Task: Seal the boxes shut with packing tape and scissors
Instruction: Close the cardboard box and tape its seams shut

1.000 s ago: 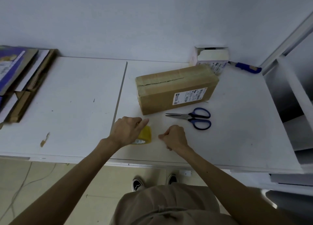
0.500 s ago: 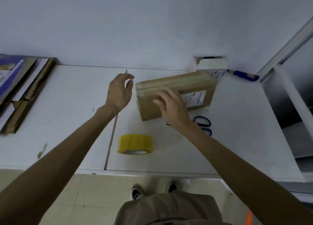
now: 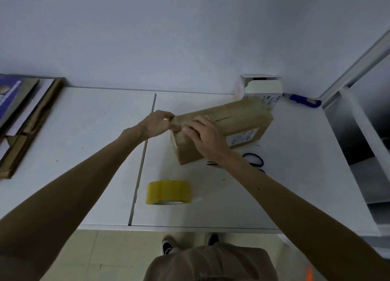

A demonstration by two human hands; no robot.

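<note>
A long brown cardboard box [image 3: 238,118] with a white label lies on the white table [image 3: 95,132], its top seam showing a dark slit. My left hand [image 3: 156,124] pinches the box's near-left top corner with curled fingers. My right hand [image 3: 204,135] lies over the same end, fingertips pressing the top edge beside the left hand. A yellow roll of packing tape [image 3: 168,192] stands on the table in front of the box, untouched. Blue-handled scissors [image 3: 254,160] lie right of the box, mostly hidden under my right forearm.
A small open white box [image 3: 261,88] stands against the wall behind the cardboard box. A blue-handled knife [image 3: 304,101] lies beside it. Flattened cardboard and a purple sheet [image 3: 25,116] are stacked at the far left. White shelving [image 3: 358,132] borders the table's right side.
My left hand let go of the tape roll, which now stands on the table. Both hands moved up and met on the box's left end; the box has turned slightly.
</note>
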